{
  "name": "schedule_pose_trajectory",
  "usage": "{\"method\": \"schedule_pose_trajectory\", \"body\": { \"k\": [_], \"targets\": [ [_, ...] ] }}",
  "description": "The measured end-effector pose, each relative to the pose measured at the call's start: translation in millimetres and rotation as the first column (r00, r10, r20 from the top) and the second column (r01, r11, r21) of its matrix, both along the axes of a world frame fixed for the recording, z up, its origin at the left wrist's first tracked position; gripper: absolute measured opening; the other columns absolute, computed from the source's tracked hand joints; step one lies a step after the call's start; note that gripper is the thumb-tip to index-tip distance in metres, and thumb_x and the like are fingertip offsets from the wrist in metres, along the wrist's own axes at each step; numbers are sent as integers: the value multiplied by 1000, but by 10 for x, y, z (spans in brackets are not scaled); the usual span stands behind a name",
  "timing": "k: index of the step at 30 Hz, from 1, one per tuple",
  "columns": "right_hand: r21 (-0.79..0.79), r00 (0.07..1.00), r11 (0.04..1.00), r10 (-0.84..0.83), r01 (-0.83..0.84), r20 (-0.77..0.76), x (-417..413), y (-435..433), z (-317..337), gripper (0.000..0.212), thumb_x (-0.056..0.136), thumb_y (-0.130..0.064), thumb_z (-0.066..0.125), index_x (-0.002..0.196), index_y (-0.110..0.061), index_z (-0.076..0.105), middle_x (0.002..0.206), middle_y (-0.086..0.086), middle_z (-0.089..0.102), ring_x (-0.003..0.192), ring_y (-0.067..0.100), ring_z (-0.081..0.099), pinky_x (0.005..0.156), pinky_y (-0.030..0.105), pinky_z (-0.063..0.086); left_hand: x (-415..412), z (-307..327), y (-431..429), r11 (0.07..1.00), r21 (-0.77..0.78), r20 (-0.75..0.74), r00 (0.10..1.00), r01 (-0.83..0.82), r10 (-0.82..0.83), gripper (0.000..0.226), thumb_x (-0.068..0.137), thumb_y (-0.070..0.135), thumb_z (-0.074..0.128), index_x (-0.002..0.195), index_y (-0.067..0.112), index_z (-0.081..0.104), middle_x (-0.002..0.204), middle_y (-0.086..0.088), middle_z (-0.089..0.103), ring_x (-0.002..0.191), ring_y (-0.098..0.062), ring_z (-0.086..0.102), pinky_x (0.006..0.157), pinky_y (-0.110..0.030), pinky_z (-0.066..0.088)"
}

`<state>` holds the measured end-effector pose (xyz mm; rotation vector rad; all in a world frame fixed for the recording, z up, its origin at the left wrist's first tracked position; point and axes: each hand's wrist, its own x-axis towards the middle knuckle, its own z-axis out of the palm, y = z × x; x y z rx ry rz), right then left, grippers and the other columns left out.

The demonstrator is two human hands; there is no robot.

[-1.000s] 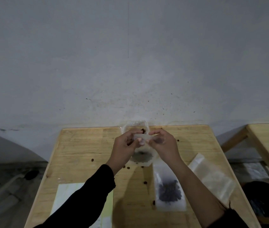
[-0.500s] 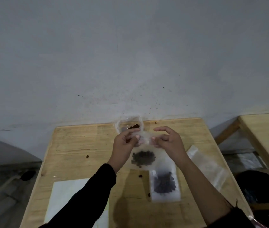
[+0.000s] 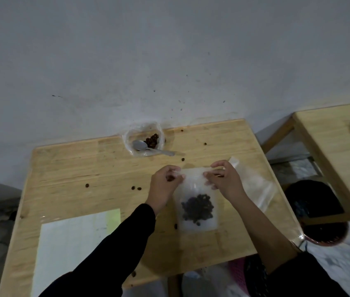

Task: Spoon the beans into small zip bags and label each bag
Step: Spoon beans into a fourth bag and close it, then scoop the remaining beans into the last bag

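A clear zip bag (image 3: 197, 211) with a dark heap of beans lies flat on the wooden table (image 3: 84, 172). My left hand (image 3: 165, 185) pinches its top left corner and my right hand (image 3: 223, 179) pinches the top right corner. At the table's far edge a clear container (image 3: 143, 139) holds brown beans (image 3: 152, 139) and a metal spoon (image 3: 148, 147) whose handle sticks out to the right. An empty clear bag (image 3: 255, 185) lies to the right, partly under my right arm.
Loose beans (image 3: 136, 188) are scattered over the table. A white and yellow sheet (image 3: 73, 239) lies at the near left. A second wooden table (image 3: 330, 146) stands to the right, with a dark basket (image 3: 319, 211) on the floor between.
The bag of beans has come down from mid-air in front of the container to lie flat on the table. Both hands came down with it, still at its top edge.
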<state>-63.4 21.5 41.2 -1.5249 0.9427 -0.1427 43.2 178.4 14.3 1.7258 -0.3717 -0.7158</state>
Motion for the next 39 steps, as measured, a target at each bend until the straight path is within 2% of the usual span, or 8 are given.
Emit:
{"method": "schedule_pose_trajectory", "body": {
  "k": [5,9,15,19,26,34,36,39],
  "targets": [
    [-92,999,996,-7,3,-43,56,-54,-195,28,79,-7,73,84,-20,50,89,11,63,80,23,63,77,38,52,50,-135,-108,999,46,89,996,-20,16,15,83,11,70,96,15,63,83,1,64,85,-16,63,75,-20,52],
    [-124,997,992,0,-9,-72,136,-44,-290,24,79,-3,70,89,-14,50,91,4,58,83,15,57,74,21,46,105,-180,-141,996,84,135,991,-17,6,17,84,11,70,98,16,62,85,-5,63,84,-16,61,75,-15,49],
    [-189,991,977,82,-101,-107,164,-4,-361,23,79,-3,69,96,-12,57,98,-1,59,93,13,55,82,21,42,142,-215,-123,990,139,196,980,-8,-20,15,86,12,67,99,16,62,91,2,60,85,-11,56,71,-7,43],
    [-247,988,960,106,-132,-115,143,-26,-345,26,81,-6,68,104,-11,59,107,-3,59,99,10,54,83,20,41,129,-130,-196,973,230,362,929,-7,-79,22,89,18,64,111,13,61,108,9,54,101,-4,48,85,-8,34],
    [-390,995,921,-24,-17,-101,-287,-544,-201,28,82,-7,68,107,-15,61,116,1,62,105,13,55,84,24,43,-153,198,-740,983,119,489,854,139,-180,18,94,20,56,111,16,59,109,9,54,105,-6,49,92,-12,35],
    [-385,775,781,191,-492,-603,-917,-1042,-403,92,77,-34,72,147,-14,16,153,8,21,141,25,20,116,38,22,-735,-280,-1261,694,578,326,657,430,-679,70,85,38,63,143,14,31,149,-5,25,137,-23,25,110,-32,26],
    [-459,747,681,200,-571,-634,-1008,-1040,-506,102,72,-43,75,148,-14,13,153,8,20,142,24,18,117,36,18,-796,-393,-1323,640,654,303,635,404,-711,82,79,44,67,143,17,25,151,-7,16,139,-26,17,113,-36,24],
    [-508,782,683,152,-525,-604,-1093,-1041,-584,103,64,-50,76,145,-21,19,145,6,31,134,26,29,110,38,27,-837,-479,-1395,601,709,325,586,369,-743,88,74,52,67,142,17,23,151,-7,11,140,-31,11,114,-42,23]
  ]
}}
